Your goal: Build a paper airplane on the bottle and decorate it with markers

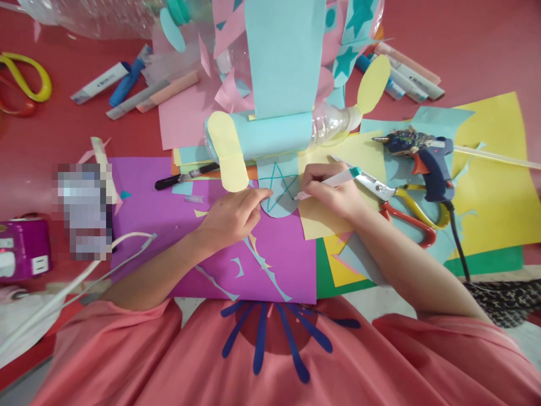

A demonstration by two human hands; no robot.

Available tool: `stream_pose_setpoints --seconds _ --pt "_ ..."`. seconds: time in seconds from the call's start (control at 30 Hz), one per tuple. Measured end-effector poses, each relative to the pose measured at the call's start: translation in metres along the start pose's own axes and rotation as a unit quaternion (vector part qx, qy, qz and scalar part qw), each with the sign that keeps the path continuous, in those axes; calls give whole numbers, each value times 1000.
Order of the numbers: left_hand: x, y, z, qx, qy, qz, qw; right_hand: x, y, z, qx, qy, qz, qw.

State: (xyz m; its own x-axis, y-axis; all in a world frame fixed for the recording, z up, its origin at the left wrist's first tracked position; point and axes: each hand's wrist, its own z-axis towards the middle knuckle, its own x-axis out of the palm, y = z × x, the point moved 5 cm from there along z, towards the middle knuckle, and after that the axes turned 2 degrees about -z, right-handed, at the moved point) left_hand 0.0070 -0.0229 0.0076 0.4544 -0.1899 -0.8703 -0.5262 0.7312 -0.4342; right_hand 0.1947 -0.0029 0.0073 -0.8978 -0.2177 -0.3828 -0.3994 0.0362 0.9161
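A light-blue paper piece (276,207) with a rounded lower end bears a teal star outline; its upper end runs up to a plastic bottle (332,123) wrapped in light-blue paper. My left hand (236,214) rests at the piece's left edge, fingers together, index fingertip pressing on it. In my right hand (332,189) is a white marker (340,178) with a teal end, its tip at the star's right side. Yellow paper shapes (228,152) stick to the bottle, and a wide light-blue strip (285,56) rises from it.
Scissors (380,189) lie beside my right forearm, near a blue glue gun (435,160) with its cord. A purple sheet (291,265) with paper scraps lies underneath. Markers (101,82) sit at both sides; a purple device (25,248) stands far left.
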Motion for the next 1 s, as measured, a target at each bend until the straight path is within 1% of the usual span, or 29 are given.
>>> stream_pose_setpoints --seconds 0.2,0.53,0.67,0.83,0.9,0.93,1.0 --pt "2 2 0 -11 19 -5 1000 1 1 -1 20 23 3 1000" --pt "2 1 0 -13 20 -2 1000 1 2 -1 27 41 2 999" --pt "0 0 0 -3 5 4 1000 1 1 -1 29 48 0 998" --pt "-2 -2 1 14 -13 17 1000 0 0 -1 29 42 5 999" --pt "-2 -2 1 17 -17 21 999 0 0 0 30 39 31 998" --pt "-2 -2 0 18 -16 23 999 -2 0 0 30 31 50 998" --pt "-2 -2 0 22 -11 23 999 -5 0 1 23 -4 87 996"
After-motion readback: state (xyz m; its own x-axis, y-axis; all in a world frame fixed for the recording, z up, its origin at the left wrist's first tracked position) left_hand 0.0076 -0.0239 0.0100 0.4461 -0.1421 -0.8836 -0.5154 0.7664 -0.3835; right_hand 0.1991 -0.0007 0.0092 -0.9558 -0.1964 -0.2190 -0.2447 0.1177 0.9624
